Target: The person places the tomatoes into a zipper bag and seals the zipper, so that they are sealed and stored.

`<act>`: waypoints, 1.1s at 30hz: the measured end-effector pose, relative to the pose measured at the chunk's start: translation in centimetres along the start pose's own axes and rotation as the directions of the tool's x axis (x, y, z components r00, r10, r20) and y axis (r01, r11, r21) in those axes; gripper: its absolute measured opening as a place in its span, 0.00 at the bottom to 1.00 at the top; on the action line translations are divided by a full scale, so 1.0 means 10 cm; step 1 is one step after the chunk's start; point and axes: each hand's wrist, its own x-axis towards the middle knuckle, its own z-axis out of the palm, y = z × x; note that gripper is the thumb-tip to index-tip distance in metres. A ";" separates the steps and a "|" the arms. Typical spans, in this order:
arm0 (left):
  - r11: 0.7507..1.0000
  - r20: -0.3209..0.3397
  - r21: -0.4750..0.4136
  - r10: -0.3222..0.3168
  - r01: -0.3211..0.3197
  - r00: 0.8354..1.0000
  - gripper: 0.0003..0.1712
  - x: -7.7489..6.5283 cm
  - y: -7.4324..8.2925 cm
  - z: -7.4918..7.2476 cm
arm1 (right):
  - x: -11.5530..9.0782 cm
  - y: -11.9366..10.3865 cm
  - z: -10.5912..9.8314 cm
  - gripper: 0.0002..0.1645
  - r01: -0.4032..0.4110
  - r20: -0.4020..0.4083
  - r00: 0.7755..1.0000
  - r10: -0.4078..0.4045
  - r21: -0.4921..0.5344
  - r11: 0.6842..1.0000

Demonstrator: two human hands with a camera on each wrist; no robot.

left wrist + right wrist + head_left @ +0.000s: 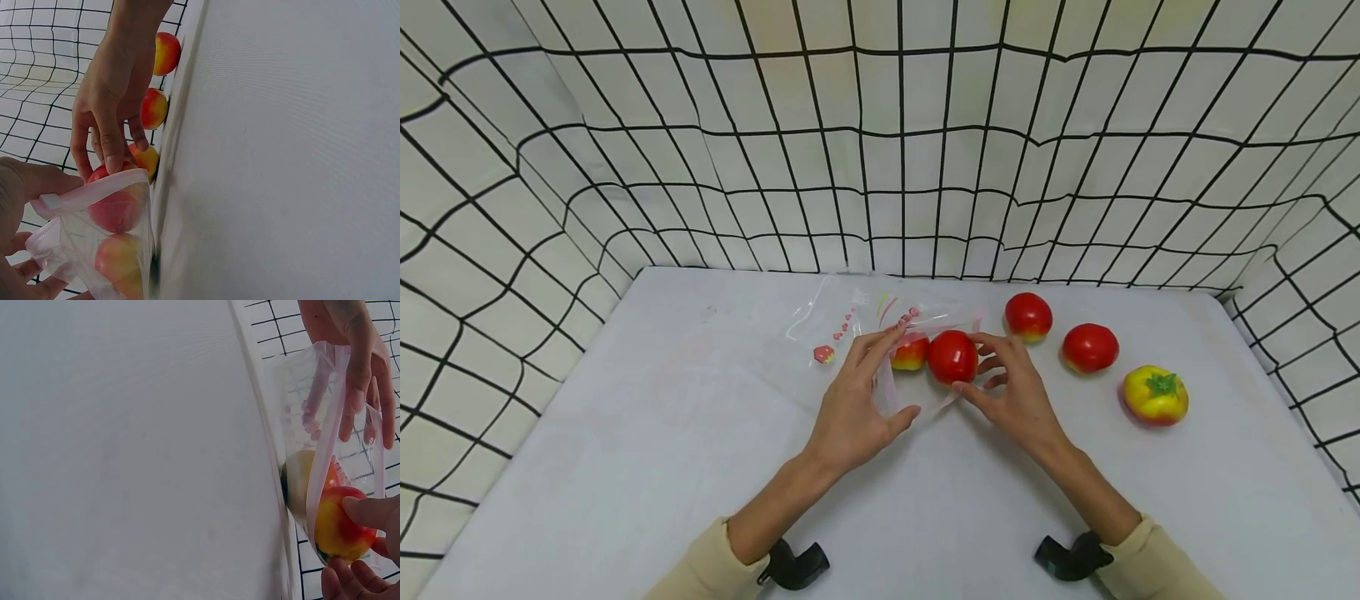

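Note:
My right hand grips a glossy red-and-yellow toy fruit, thumb on the near side and fingers round the far side. This fruit sits at the mouth of a clear plastic bag with a pink rim and printed strawberries. Inside the bag lies a second red-and-yellow fruit, just left of the held one. My left hand is at the bag's mouth, thumb spread away from the extended fingers. Its thumb touches the pink rim in the left wrist view, and the two sides of the rim stand apart.
Right of the hands, two red fruits and a yellower one with a green calyx rest on the white table. Black netting encloses the table's back and sides.

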 end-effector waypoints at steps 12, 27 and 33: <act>1.000 0.004 -0.004 0.002 -0.001 1.000 0.56 0.01 0.00 0.00 | 0.02 -0.05 0.04 0.38 0.017 0.009 1.000 -0.018 0.047 0.999; 0.999 -0.002 -0.042 0.000 0.000 1.000 0.56 0.00 0.01 0.01 | 0.04 -0.10 0.11 0.31 0.018 -0.006 1.000 -0.018 0.062 0.998; 0.999 -0.003 -0.053 -0.002 0.002 1.000 0.56 0.00 0.01 0.01 | 0.05 -0.12 0.12 0.30 0.023 0.003 1.000 -0.024 0.060 0.998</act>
